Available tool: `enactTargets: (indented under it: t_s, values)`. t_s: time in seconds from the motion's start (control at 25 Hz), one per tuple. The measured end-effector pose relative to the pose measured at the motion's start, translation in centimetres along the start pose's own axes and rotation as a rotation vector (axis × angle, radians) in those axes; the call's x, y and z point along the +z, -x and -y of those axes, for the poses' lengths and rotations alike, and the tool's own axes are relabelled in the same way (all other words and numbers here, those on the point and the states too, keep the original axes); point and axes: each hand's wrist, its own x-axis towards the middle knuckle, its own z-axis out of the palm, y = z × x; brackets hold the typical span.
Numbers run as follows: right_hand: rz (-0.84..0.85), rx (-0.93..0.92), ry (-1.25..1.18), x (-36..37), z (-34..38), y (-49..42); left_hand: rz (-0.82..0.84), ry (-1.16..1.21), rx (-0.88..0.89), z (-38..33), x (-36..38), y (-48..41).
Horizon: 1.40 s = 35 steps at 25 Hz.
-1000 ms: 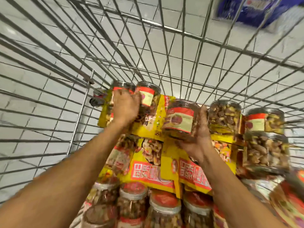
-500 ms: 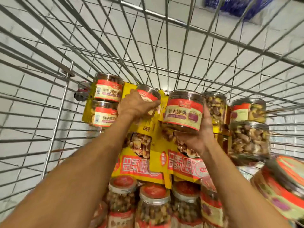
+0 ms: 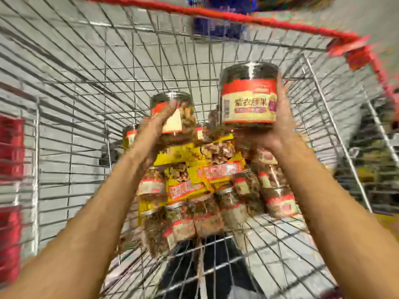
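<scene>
Both my arms reach into a wire shopping cart (image 3: 90,87). My left hand (image 3: 156,126) grips a clear jar of nuts (image 3: 172,113) with a red-banded label, held above the pile. My right hand (image 3: 274,130) holds a second, larger-looking jar (image 3: 249,93) with a red and cream label, its base in my palm and fingers up its right side. Below them lie several more nut jars (image 3: 280,199) and yellow snack bags (image 3: 190,184) heaped in the cart. The frame is blurred by motion.
The cart's red-trimmed rim (image 3: 237,17) runs across the top and right. Grey tiled floor shows through the wires. Red shapes (image 3: 10,143) stand at the left edge, and a blue object (image 3: 216,26) lies beyond the cart's front.
Both hands have lifted their jars up off the pile and toward me. The view has pulled back, so the cart's red rim now shows.
</scene>
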Motion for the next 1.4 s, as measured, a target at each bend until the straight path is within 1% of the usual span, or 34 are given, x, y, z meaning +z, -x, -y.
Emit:
enactTargets:
  t_s: [0.12, 0.2, 0.32, 0.4, 0.48, 0.56, 0.64, 0.8, 0.92, 1.0, 1.08, 1.2, 1.28, 1.4]
  values:
    - [-0.004, -0.135, -0.103, 0.4, 2.1, 9.2, 0.217, 0.028, 0.051, -4.0, 4.7, 6.3]
    - [-0.07, -0.195, -0.149, -0.3, 1.8, 16.0, 0.33, -0.003, 0.069, -4.9, 8.0, 10.9]
    - [-0.179, -0.384, -0.266, -2.3, 0.7, 25.1, 0.491, -0.037, 0.062, -3.8, 13.3, 16.4]
    - [-0.267, -0.524, -0.328, -4.2, -0.1, 30.3, 0.604, -0.063, 0.028, -1.8, 16.7, 19.2]
    - [-0.38, -0.638, -0.383, -7.0, -0.8, 36.1, 0.754, -0.129, 0.006, 0.9, 21.3, 22.2]
    - [-0.451, -0.741, -0.485, -10.0, -1.9, 41.9, 0.89, -0.178, -0.021, 3.9, 26.3, 25.3]
    - [-0.548, -0.832, -0.564, -13.3, -3.2, 47.8, 0.982, -0.194, -0.067, 7.1, 31.6, 28.8]
    - [-0.799, -0.863, -0.562, -19.5, -5.5, 57.7, 1.105, -0.214, -0.136, 14.3, 40.0, 35.0]
    - [-0.924, -0.863, -0.58, -23.6, -7.1, 64.0, 1.166, -0.292, -0.175, 19.2, 45.1, 39.4]
    - [-0.947, -0.864, -0.593, -25.9, -7.3, 66.6, 1.193, -0.348, -0.178, 21.5, 47.5, 41.4]
    - [-0.955, -0.877, -0.579, -27.9, -6.7, 68.2, 1.172, -0.396, -0.145, 23.1, 49.9, 42.7]
    - [-0.982, -0.933, -0.576, -31.2, -4.4, 69.3, 1.099, -0.437, -0.031, 25.3, 54.5, 43.0]
    - [-1.027, -0.963, -0.596, -33.7, -2.7, 69.6, 1.034, -0.471, 0.071, 26.8, 57.8, 42.0]
    - [-1.115, -0.961, -0.597, -37.9, -0.8, 69.5, 0.959, -0.524, 0.229, 29.7, 62.2, 39.9]
